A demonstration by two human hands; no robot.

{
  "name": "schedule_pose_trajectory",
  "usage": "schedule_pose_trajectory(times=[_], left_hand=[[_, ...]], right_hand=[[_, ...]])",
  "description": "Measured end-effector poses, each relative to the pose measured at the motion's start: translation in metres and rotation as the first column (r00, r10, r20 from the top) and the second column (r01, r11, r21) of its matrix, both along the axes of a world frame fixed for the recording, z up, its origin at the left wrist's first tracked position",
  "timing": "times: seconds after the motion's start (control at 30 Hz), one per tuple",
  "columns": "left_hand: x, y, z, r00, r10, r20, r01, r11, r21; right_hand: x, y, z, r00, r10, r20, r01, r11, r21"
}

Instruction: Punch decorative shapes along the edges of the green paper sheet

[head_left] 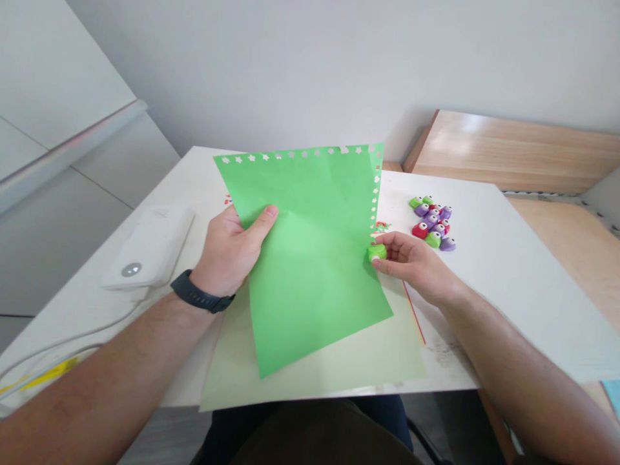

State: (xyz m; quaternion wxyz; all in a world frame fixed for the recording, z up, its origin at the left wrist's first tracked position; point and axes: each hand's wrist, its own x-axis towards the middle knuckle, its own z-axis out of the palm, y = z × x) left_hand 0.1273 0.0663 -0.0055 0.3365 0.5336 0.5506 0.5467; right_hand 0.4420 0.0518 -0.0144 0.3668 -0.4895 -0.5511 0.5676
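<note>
A sheet of green paper (pixel 314 258) is held up above the table, tilted. Small shapes are punched out along its top edge and the upper part of its right edge. My left hand (pixel 237 242) grips the left edge, thumb on the front and fingers hidden behind. Between the thumb and fingers of my right hand (pixel 411 261) is a green craft punch (pixel 376 252), set on the paper's right edge just below the row of holes. Under the green paper lies a pale sheet (pixel 310 381) on the table.
Several purple, red and green craft punches (pixel 433 223) cluster on the white table (pixel 513 284) at the right. A white device (pixel 150 245) with a cable stands at the left. Behind, a wooden panel (pixel 508 148) rises near the wall.
</note>
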Motion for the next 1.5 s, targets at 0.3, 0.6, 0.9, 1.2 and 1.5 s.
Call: schedule_pose_trajectory(times=[0.3,0.6,0.9,1.2,1.5], left_hand=[[0.0027,-0.0001,0.0008,0.996,-0.013,0.088,0.015,1.000,-0.015],[0.0037,-0.0035,0.0039,0.997,-0.037,0.068,0.037,0.999,-0.010],[0.0045,-0.0040,0.0052,0.997,-0.024,0.073,0.026,0.999,-0.027],[0.0063,-0.0046,0.0086,0.998,-0.006,0.066,0.008,0.999,-0.039],[0.0069,-0.0050,0.0082,0.996,-0.005,0.091,0.008,0.999,-0.040]], right_hand=[[-0.0002,-0.0006,0.0014,1.000,0.001,-0.008,-0.001,1.000,0.012],[-0.0022,-0.0002,-0.0052,0.999,0.034,0.018,-0.034,0.999,0.007],[-0.0006,-0.0001,-0.0067,0.994,0.045,0.102,-0.050,0.998,0.048],[-0.0009,-0.0012,-0.0046,0.992,0.024,0.120,-0.035,0.996,0.088],[-0.0001,-0.0006,-0.0049,0.996,0.022,0.085,-0.028,0.998,0.063]])
